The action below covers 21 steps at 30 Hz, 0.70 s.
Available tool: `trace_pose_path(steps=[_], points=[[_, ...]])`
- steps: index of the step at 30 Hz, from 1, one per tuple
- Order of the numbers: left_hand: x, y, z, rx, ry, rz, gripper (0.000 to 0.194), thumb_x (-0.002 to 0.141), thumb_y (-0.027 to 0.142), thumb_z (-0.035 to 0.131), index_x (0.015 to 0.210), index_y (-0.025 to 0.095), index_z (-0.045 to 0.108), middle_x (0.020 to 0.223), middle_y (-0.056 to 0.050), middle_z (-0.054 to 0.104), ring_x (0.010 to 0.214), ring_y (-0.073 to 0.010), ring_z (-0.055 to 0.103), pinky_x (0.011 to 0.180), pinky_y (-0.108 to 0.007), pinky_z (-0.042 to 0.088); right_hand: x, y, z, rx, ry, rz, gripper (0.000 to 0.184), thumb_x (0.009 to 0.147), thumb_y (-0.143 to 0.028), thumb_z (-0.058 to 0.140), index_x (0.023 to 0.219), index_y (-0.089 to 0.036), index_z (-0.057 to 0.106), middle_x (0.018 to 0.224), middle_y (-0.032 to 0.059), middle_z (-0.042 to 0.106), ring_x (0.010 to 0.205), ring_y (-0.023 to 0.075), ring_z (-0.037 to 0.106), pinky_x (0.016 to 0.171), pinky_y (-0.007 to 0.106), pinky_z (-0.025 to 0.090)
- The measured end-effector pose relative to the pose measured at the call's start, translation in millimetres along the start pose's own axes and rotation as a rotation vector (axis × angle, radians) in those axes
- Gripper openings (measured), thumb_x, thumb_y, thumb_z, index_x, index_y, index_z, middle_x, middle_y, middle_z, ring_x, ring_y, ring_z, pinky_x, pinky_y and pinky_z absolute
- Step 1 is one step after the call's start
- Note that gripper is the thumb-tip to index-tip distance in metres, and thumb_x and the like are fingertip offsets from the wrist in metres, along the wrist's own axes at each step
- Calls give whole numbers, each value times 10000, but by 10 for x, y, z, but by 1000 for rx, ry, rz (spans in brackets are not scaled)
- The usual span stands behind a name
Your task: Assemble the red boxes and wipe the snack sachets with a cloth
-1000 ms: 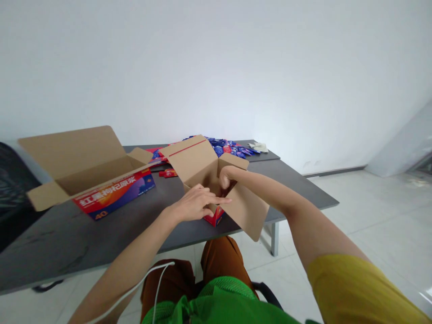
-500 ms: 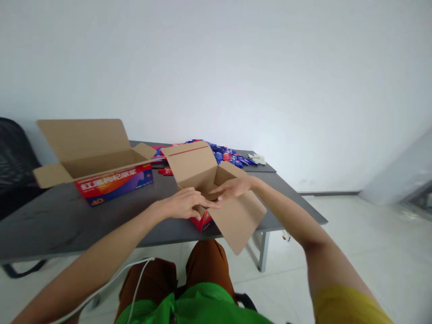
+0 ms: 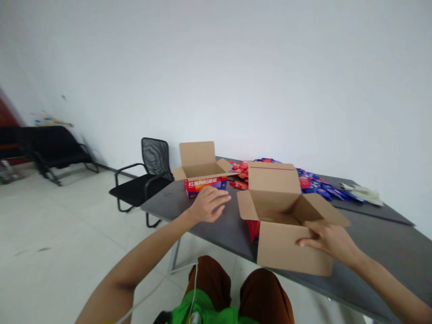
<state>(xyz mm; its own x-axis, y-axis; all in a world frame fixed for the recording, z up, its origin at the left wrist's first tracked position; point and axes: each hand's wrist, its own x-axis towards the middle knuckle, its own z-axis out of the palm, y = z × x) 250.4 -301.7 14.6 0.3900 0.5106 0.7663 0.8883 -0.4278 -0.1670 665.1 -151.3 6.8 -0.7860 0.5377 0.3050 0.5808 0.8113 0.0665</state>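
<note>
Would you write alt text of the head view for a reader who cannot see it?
A right hand rests on the near flap of an open cardboard carton on a grey table, the left hand nearby. Behind lie a printed carton and red and blue sachets.

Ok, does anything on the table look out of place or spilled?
Yes: the small red and blue packets lie in a loose, spilled-looking heap on the dark table, beyond the open carton, rather than packed in a box.
</note>
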Motion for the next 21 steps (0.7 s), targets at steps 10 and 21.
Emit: trace_pose_path(steps=[10, 21], points=[[-180, -826, -236, 498, -27, -603, 332, 868, 220, 422, 1101, 140, 645, 1097, -158, 660, 1097, -320, 517, 998, -515, 218, -171, -70, 59, -11, 64, -56, 556, 807, -761, 470, 861, -249, 681, 768, 110, 712, 745, 243, 694, 567, 306, 405], [188, -1804, -573, 389, -215, -644, 470, 846, 525, 440, 896, 162, 734, 808, -90, 692, 899, -249, 533, 901, -480, 207, 393, -1117, -185, 63, -88, -63, 634, 716, -813, 520, 891, -218, 653, 803, 68, 733, 756, 241, 694, 578, 253, 342]])
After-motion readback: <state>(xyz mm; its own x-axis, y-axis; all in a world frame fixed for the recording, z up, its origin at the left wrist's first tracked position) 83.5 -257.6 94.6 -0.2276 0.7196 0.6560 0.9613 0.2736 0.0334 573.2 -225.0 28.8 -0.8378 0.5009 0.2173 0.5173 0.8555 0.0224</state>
